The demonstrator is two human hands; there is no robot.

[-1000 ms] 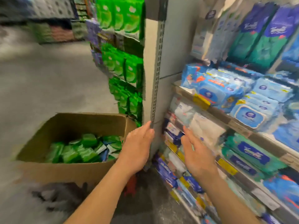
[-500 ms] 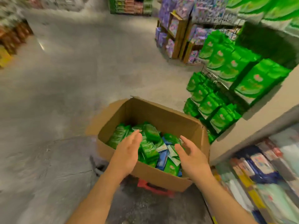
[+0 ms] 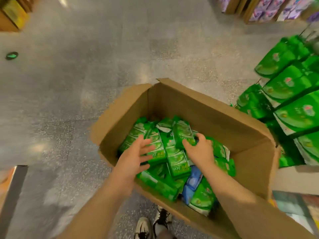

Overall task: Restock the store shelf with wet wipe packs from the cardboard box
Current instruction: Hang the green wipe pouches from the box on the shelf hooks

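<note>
Both hands (image 3: 165, 156) reached into cardboard box (image 3: 233, 128), right gripping green pack (image 3: 183, 135).

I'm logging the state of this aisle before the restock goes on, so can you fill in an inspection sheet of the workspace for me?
Surface: grey speckled floor; the cardboard box stands on it, flaps open.
Job's things: green wet wipe packs piled loose in the box, with a blue pack among them.
Clutter: small dark green mark on the floor.
Hands: left hand spread open over the packs; right hand curled round one upright green pack.
Cables: nothing seen.
Surroundings: rack of large green bags to the right, purple goods further off, the person's shoes below.
</note>
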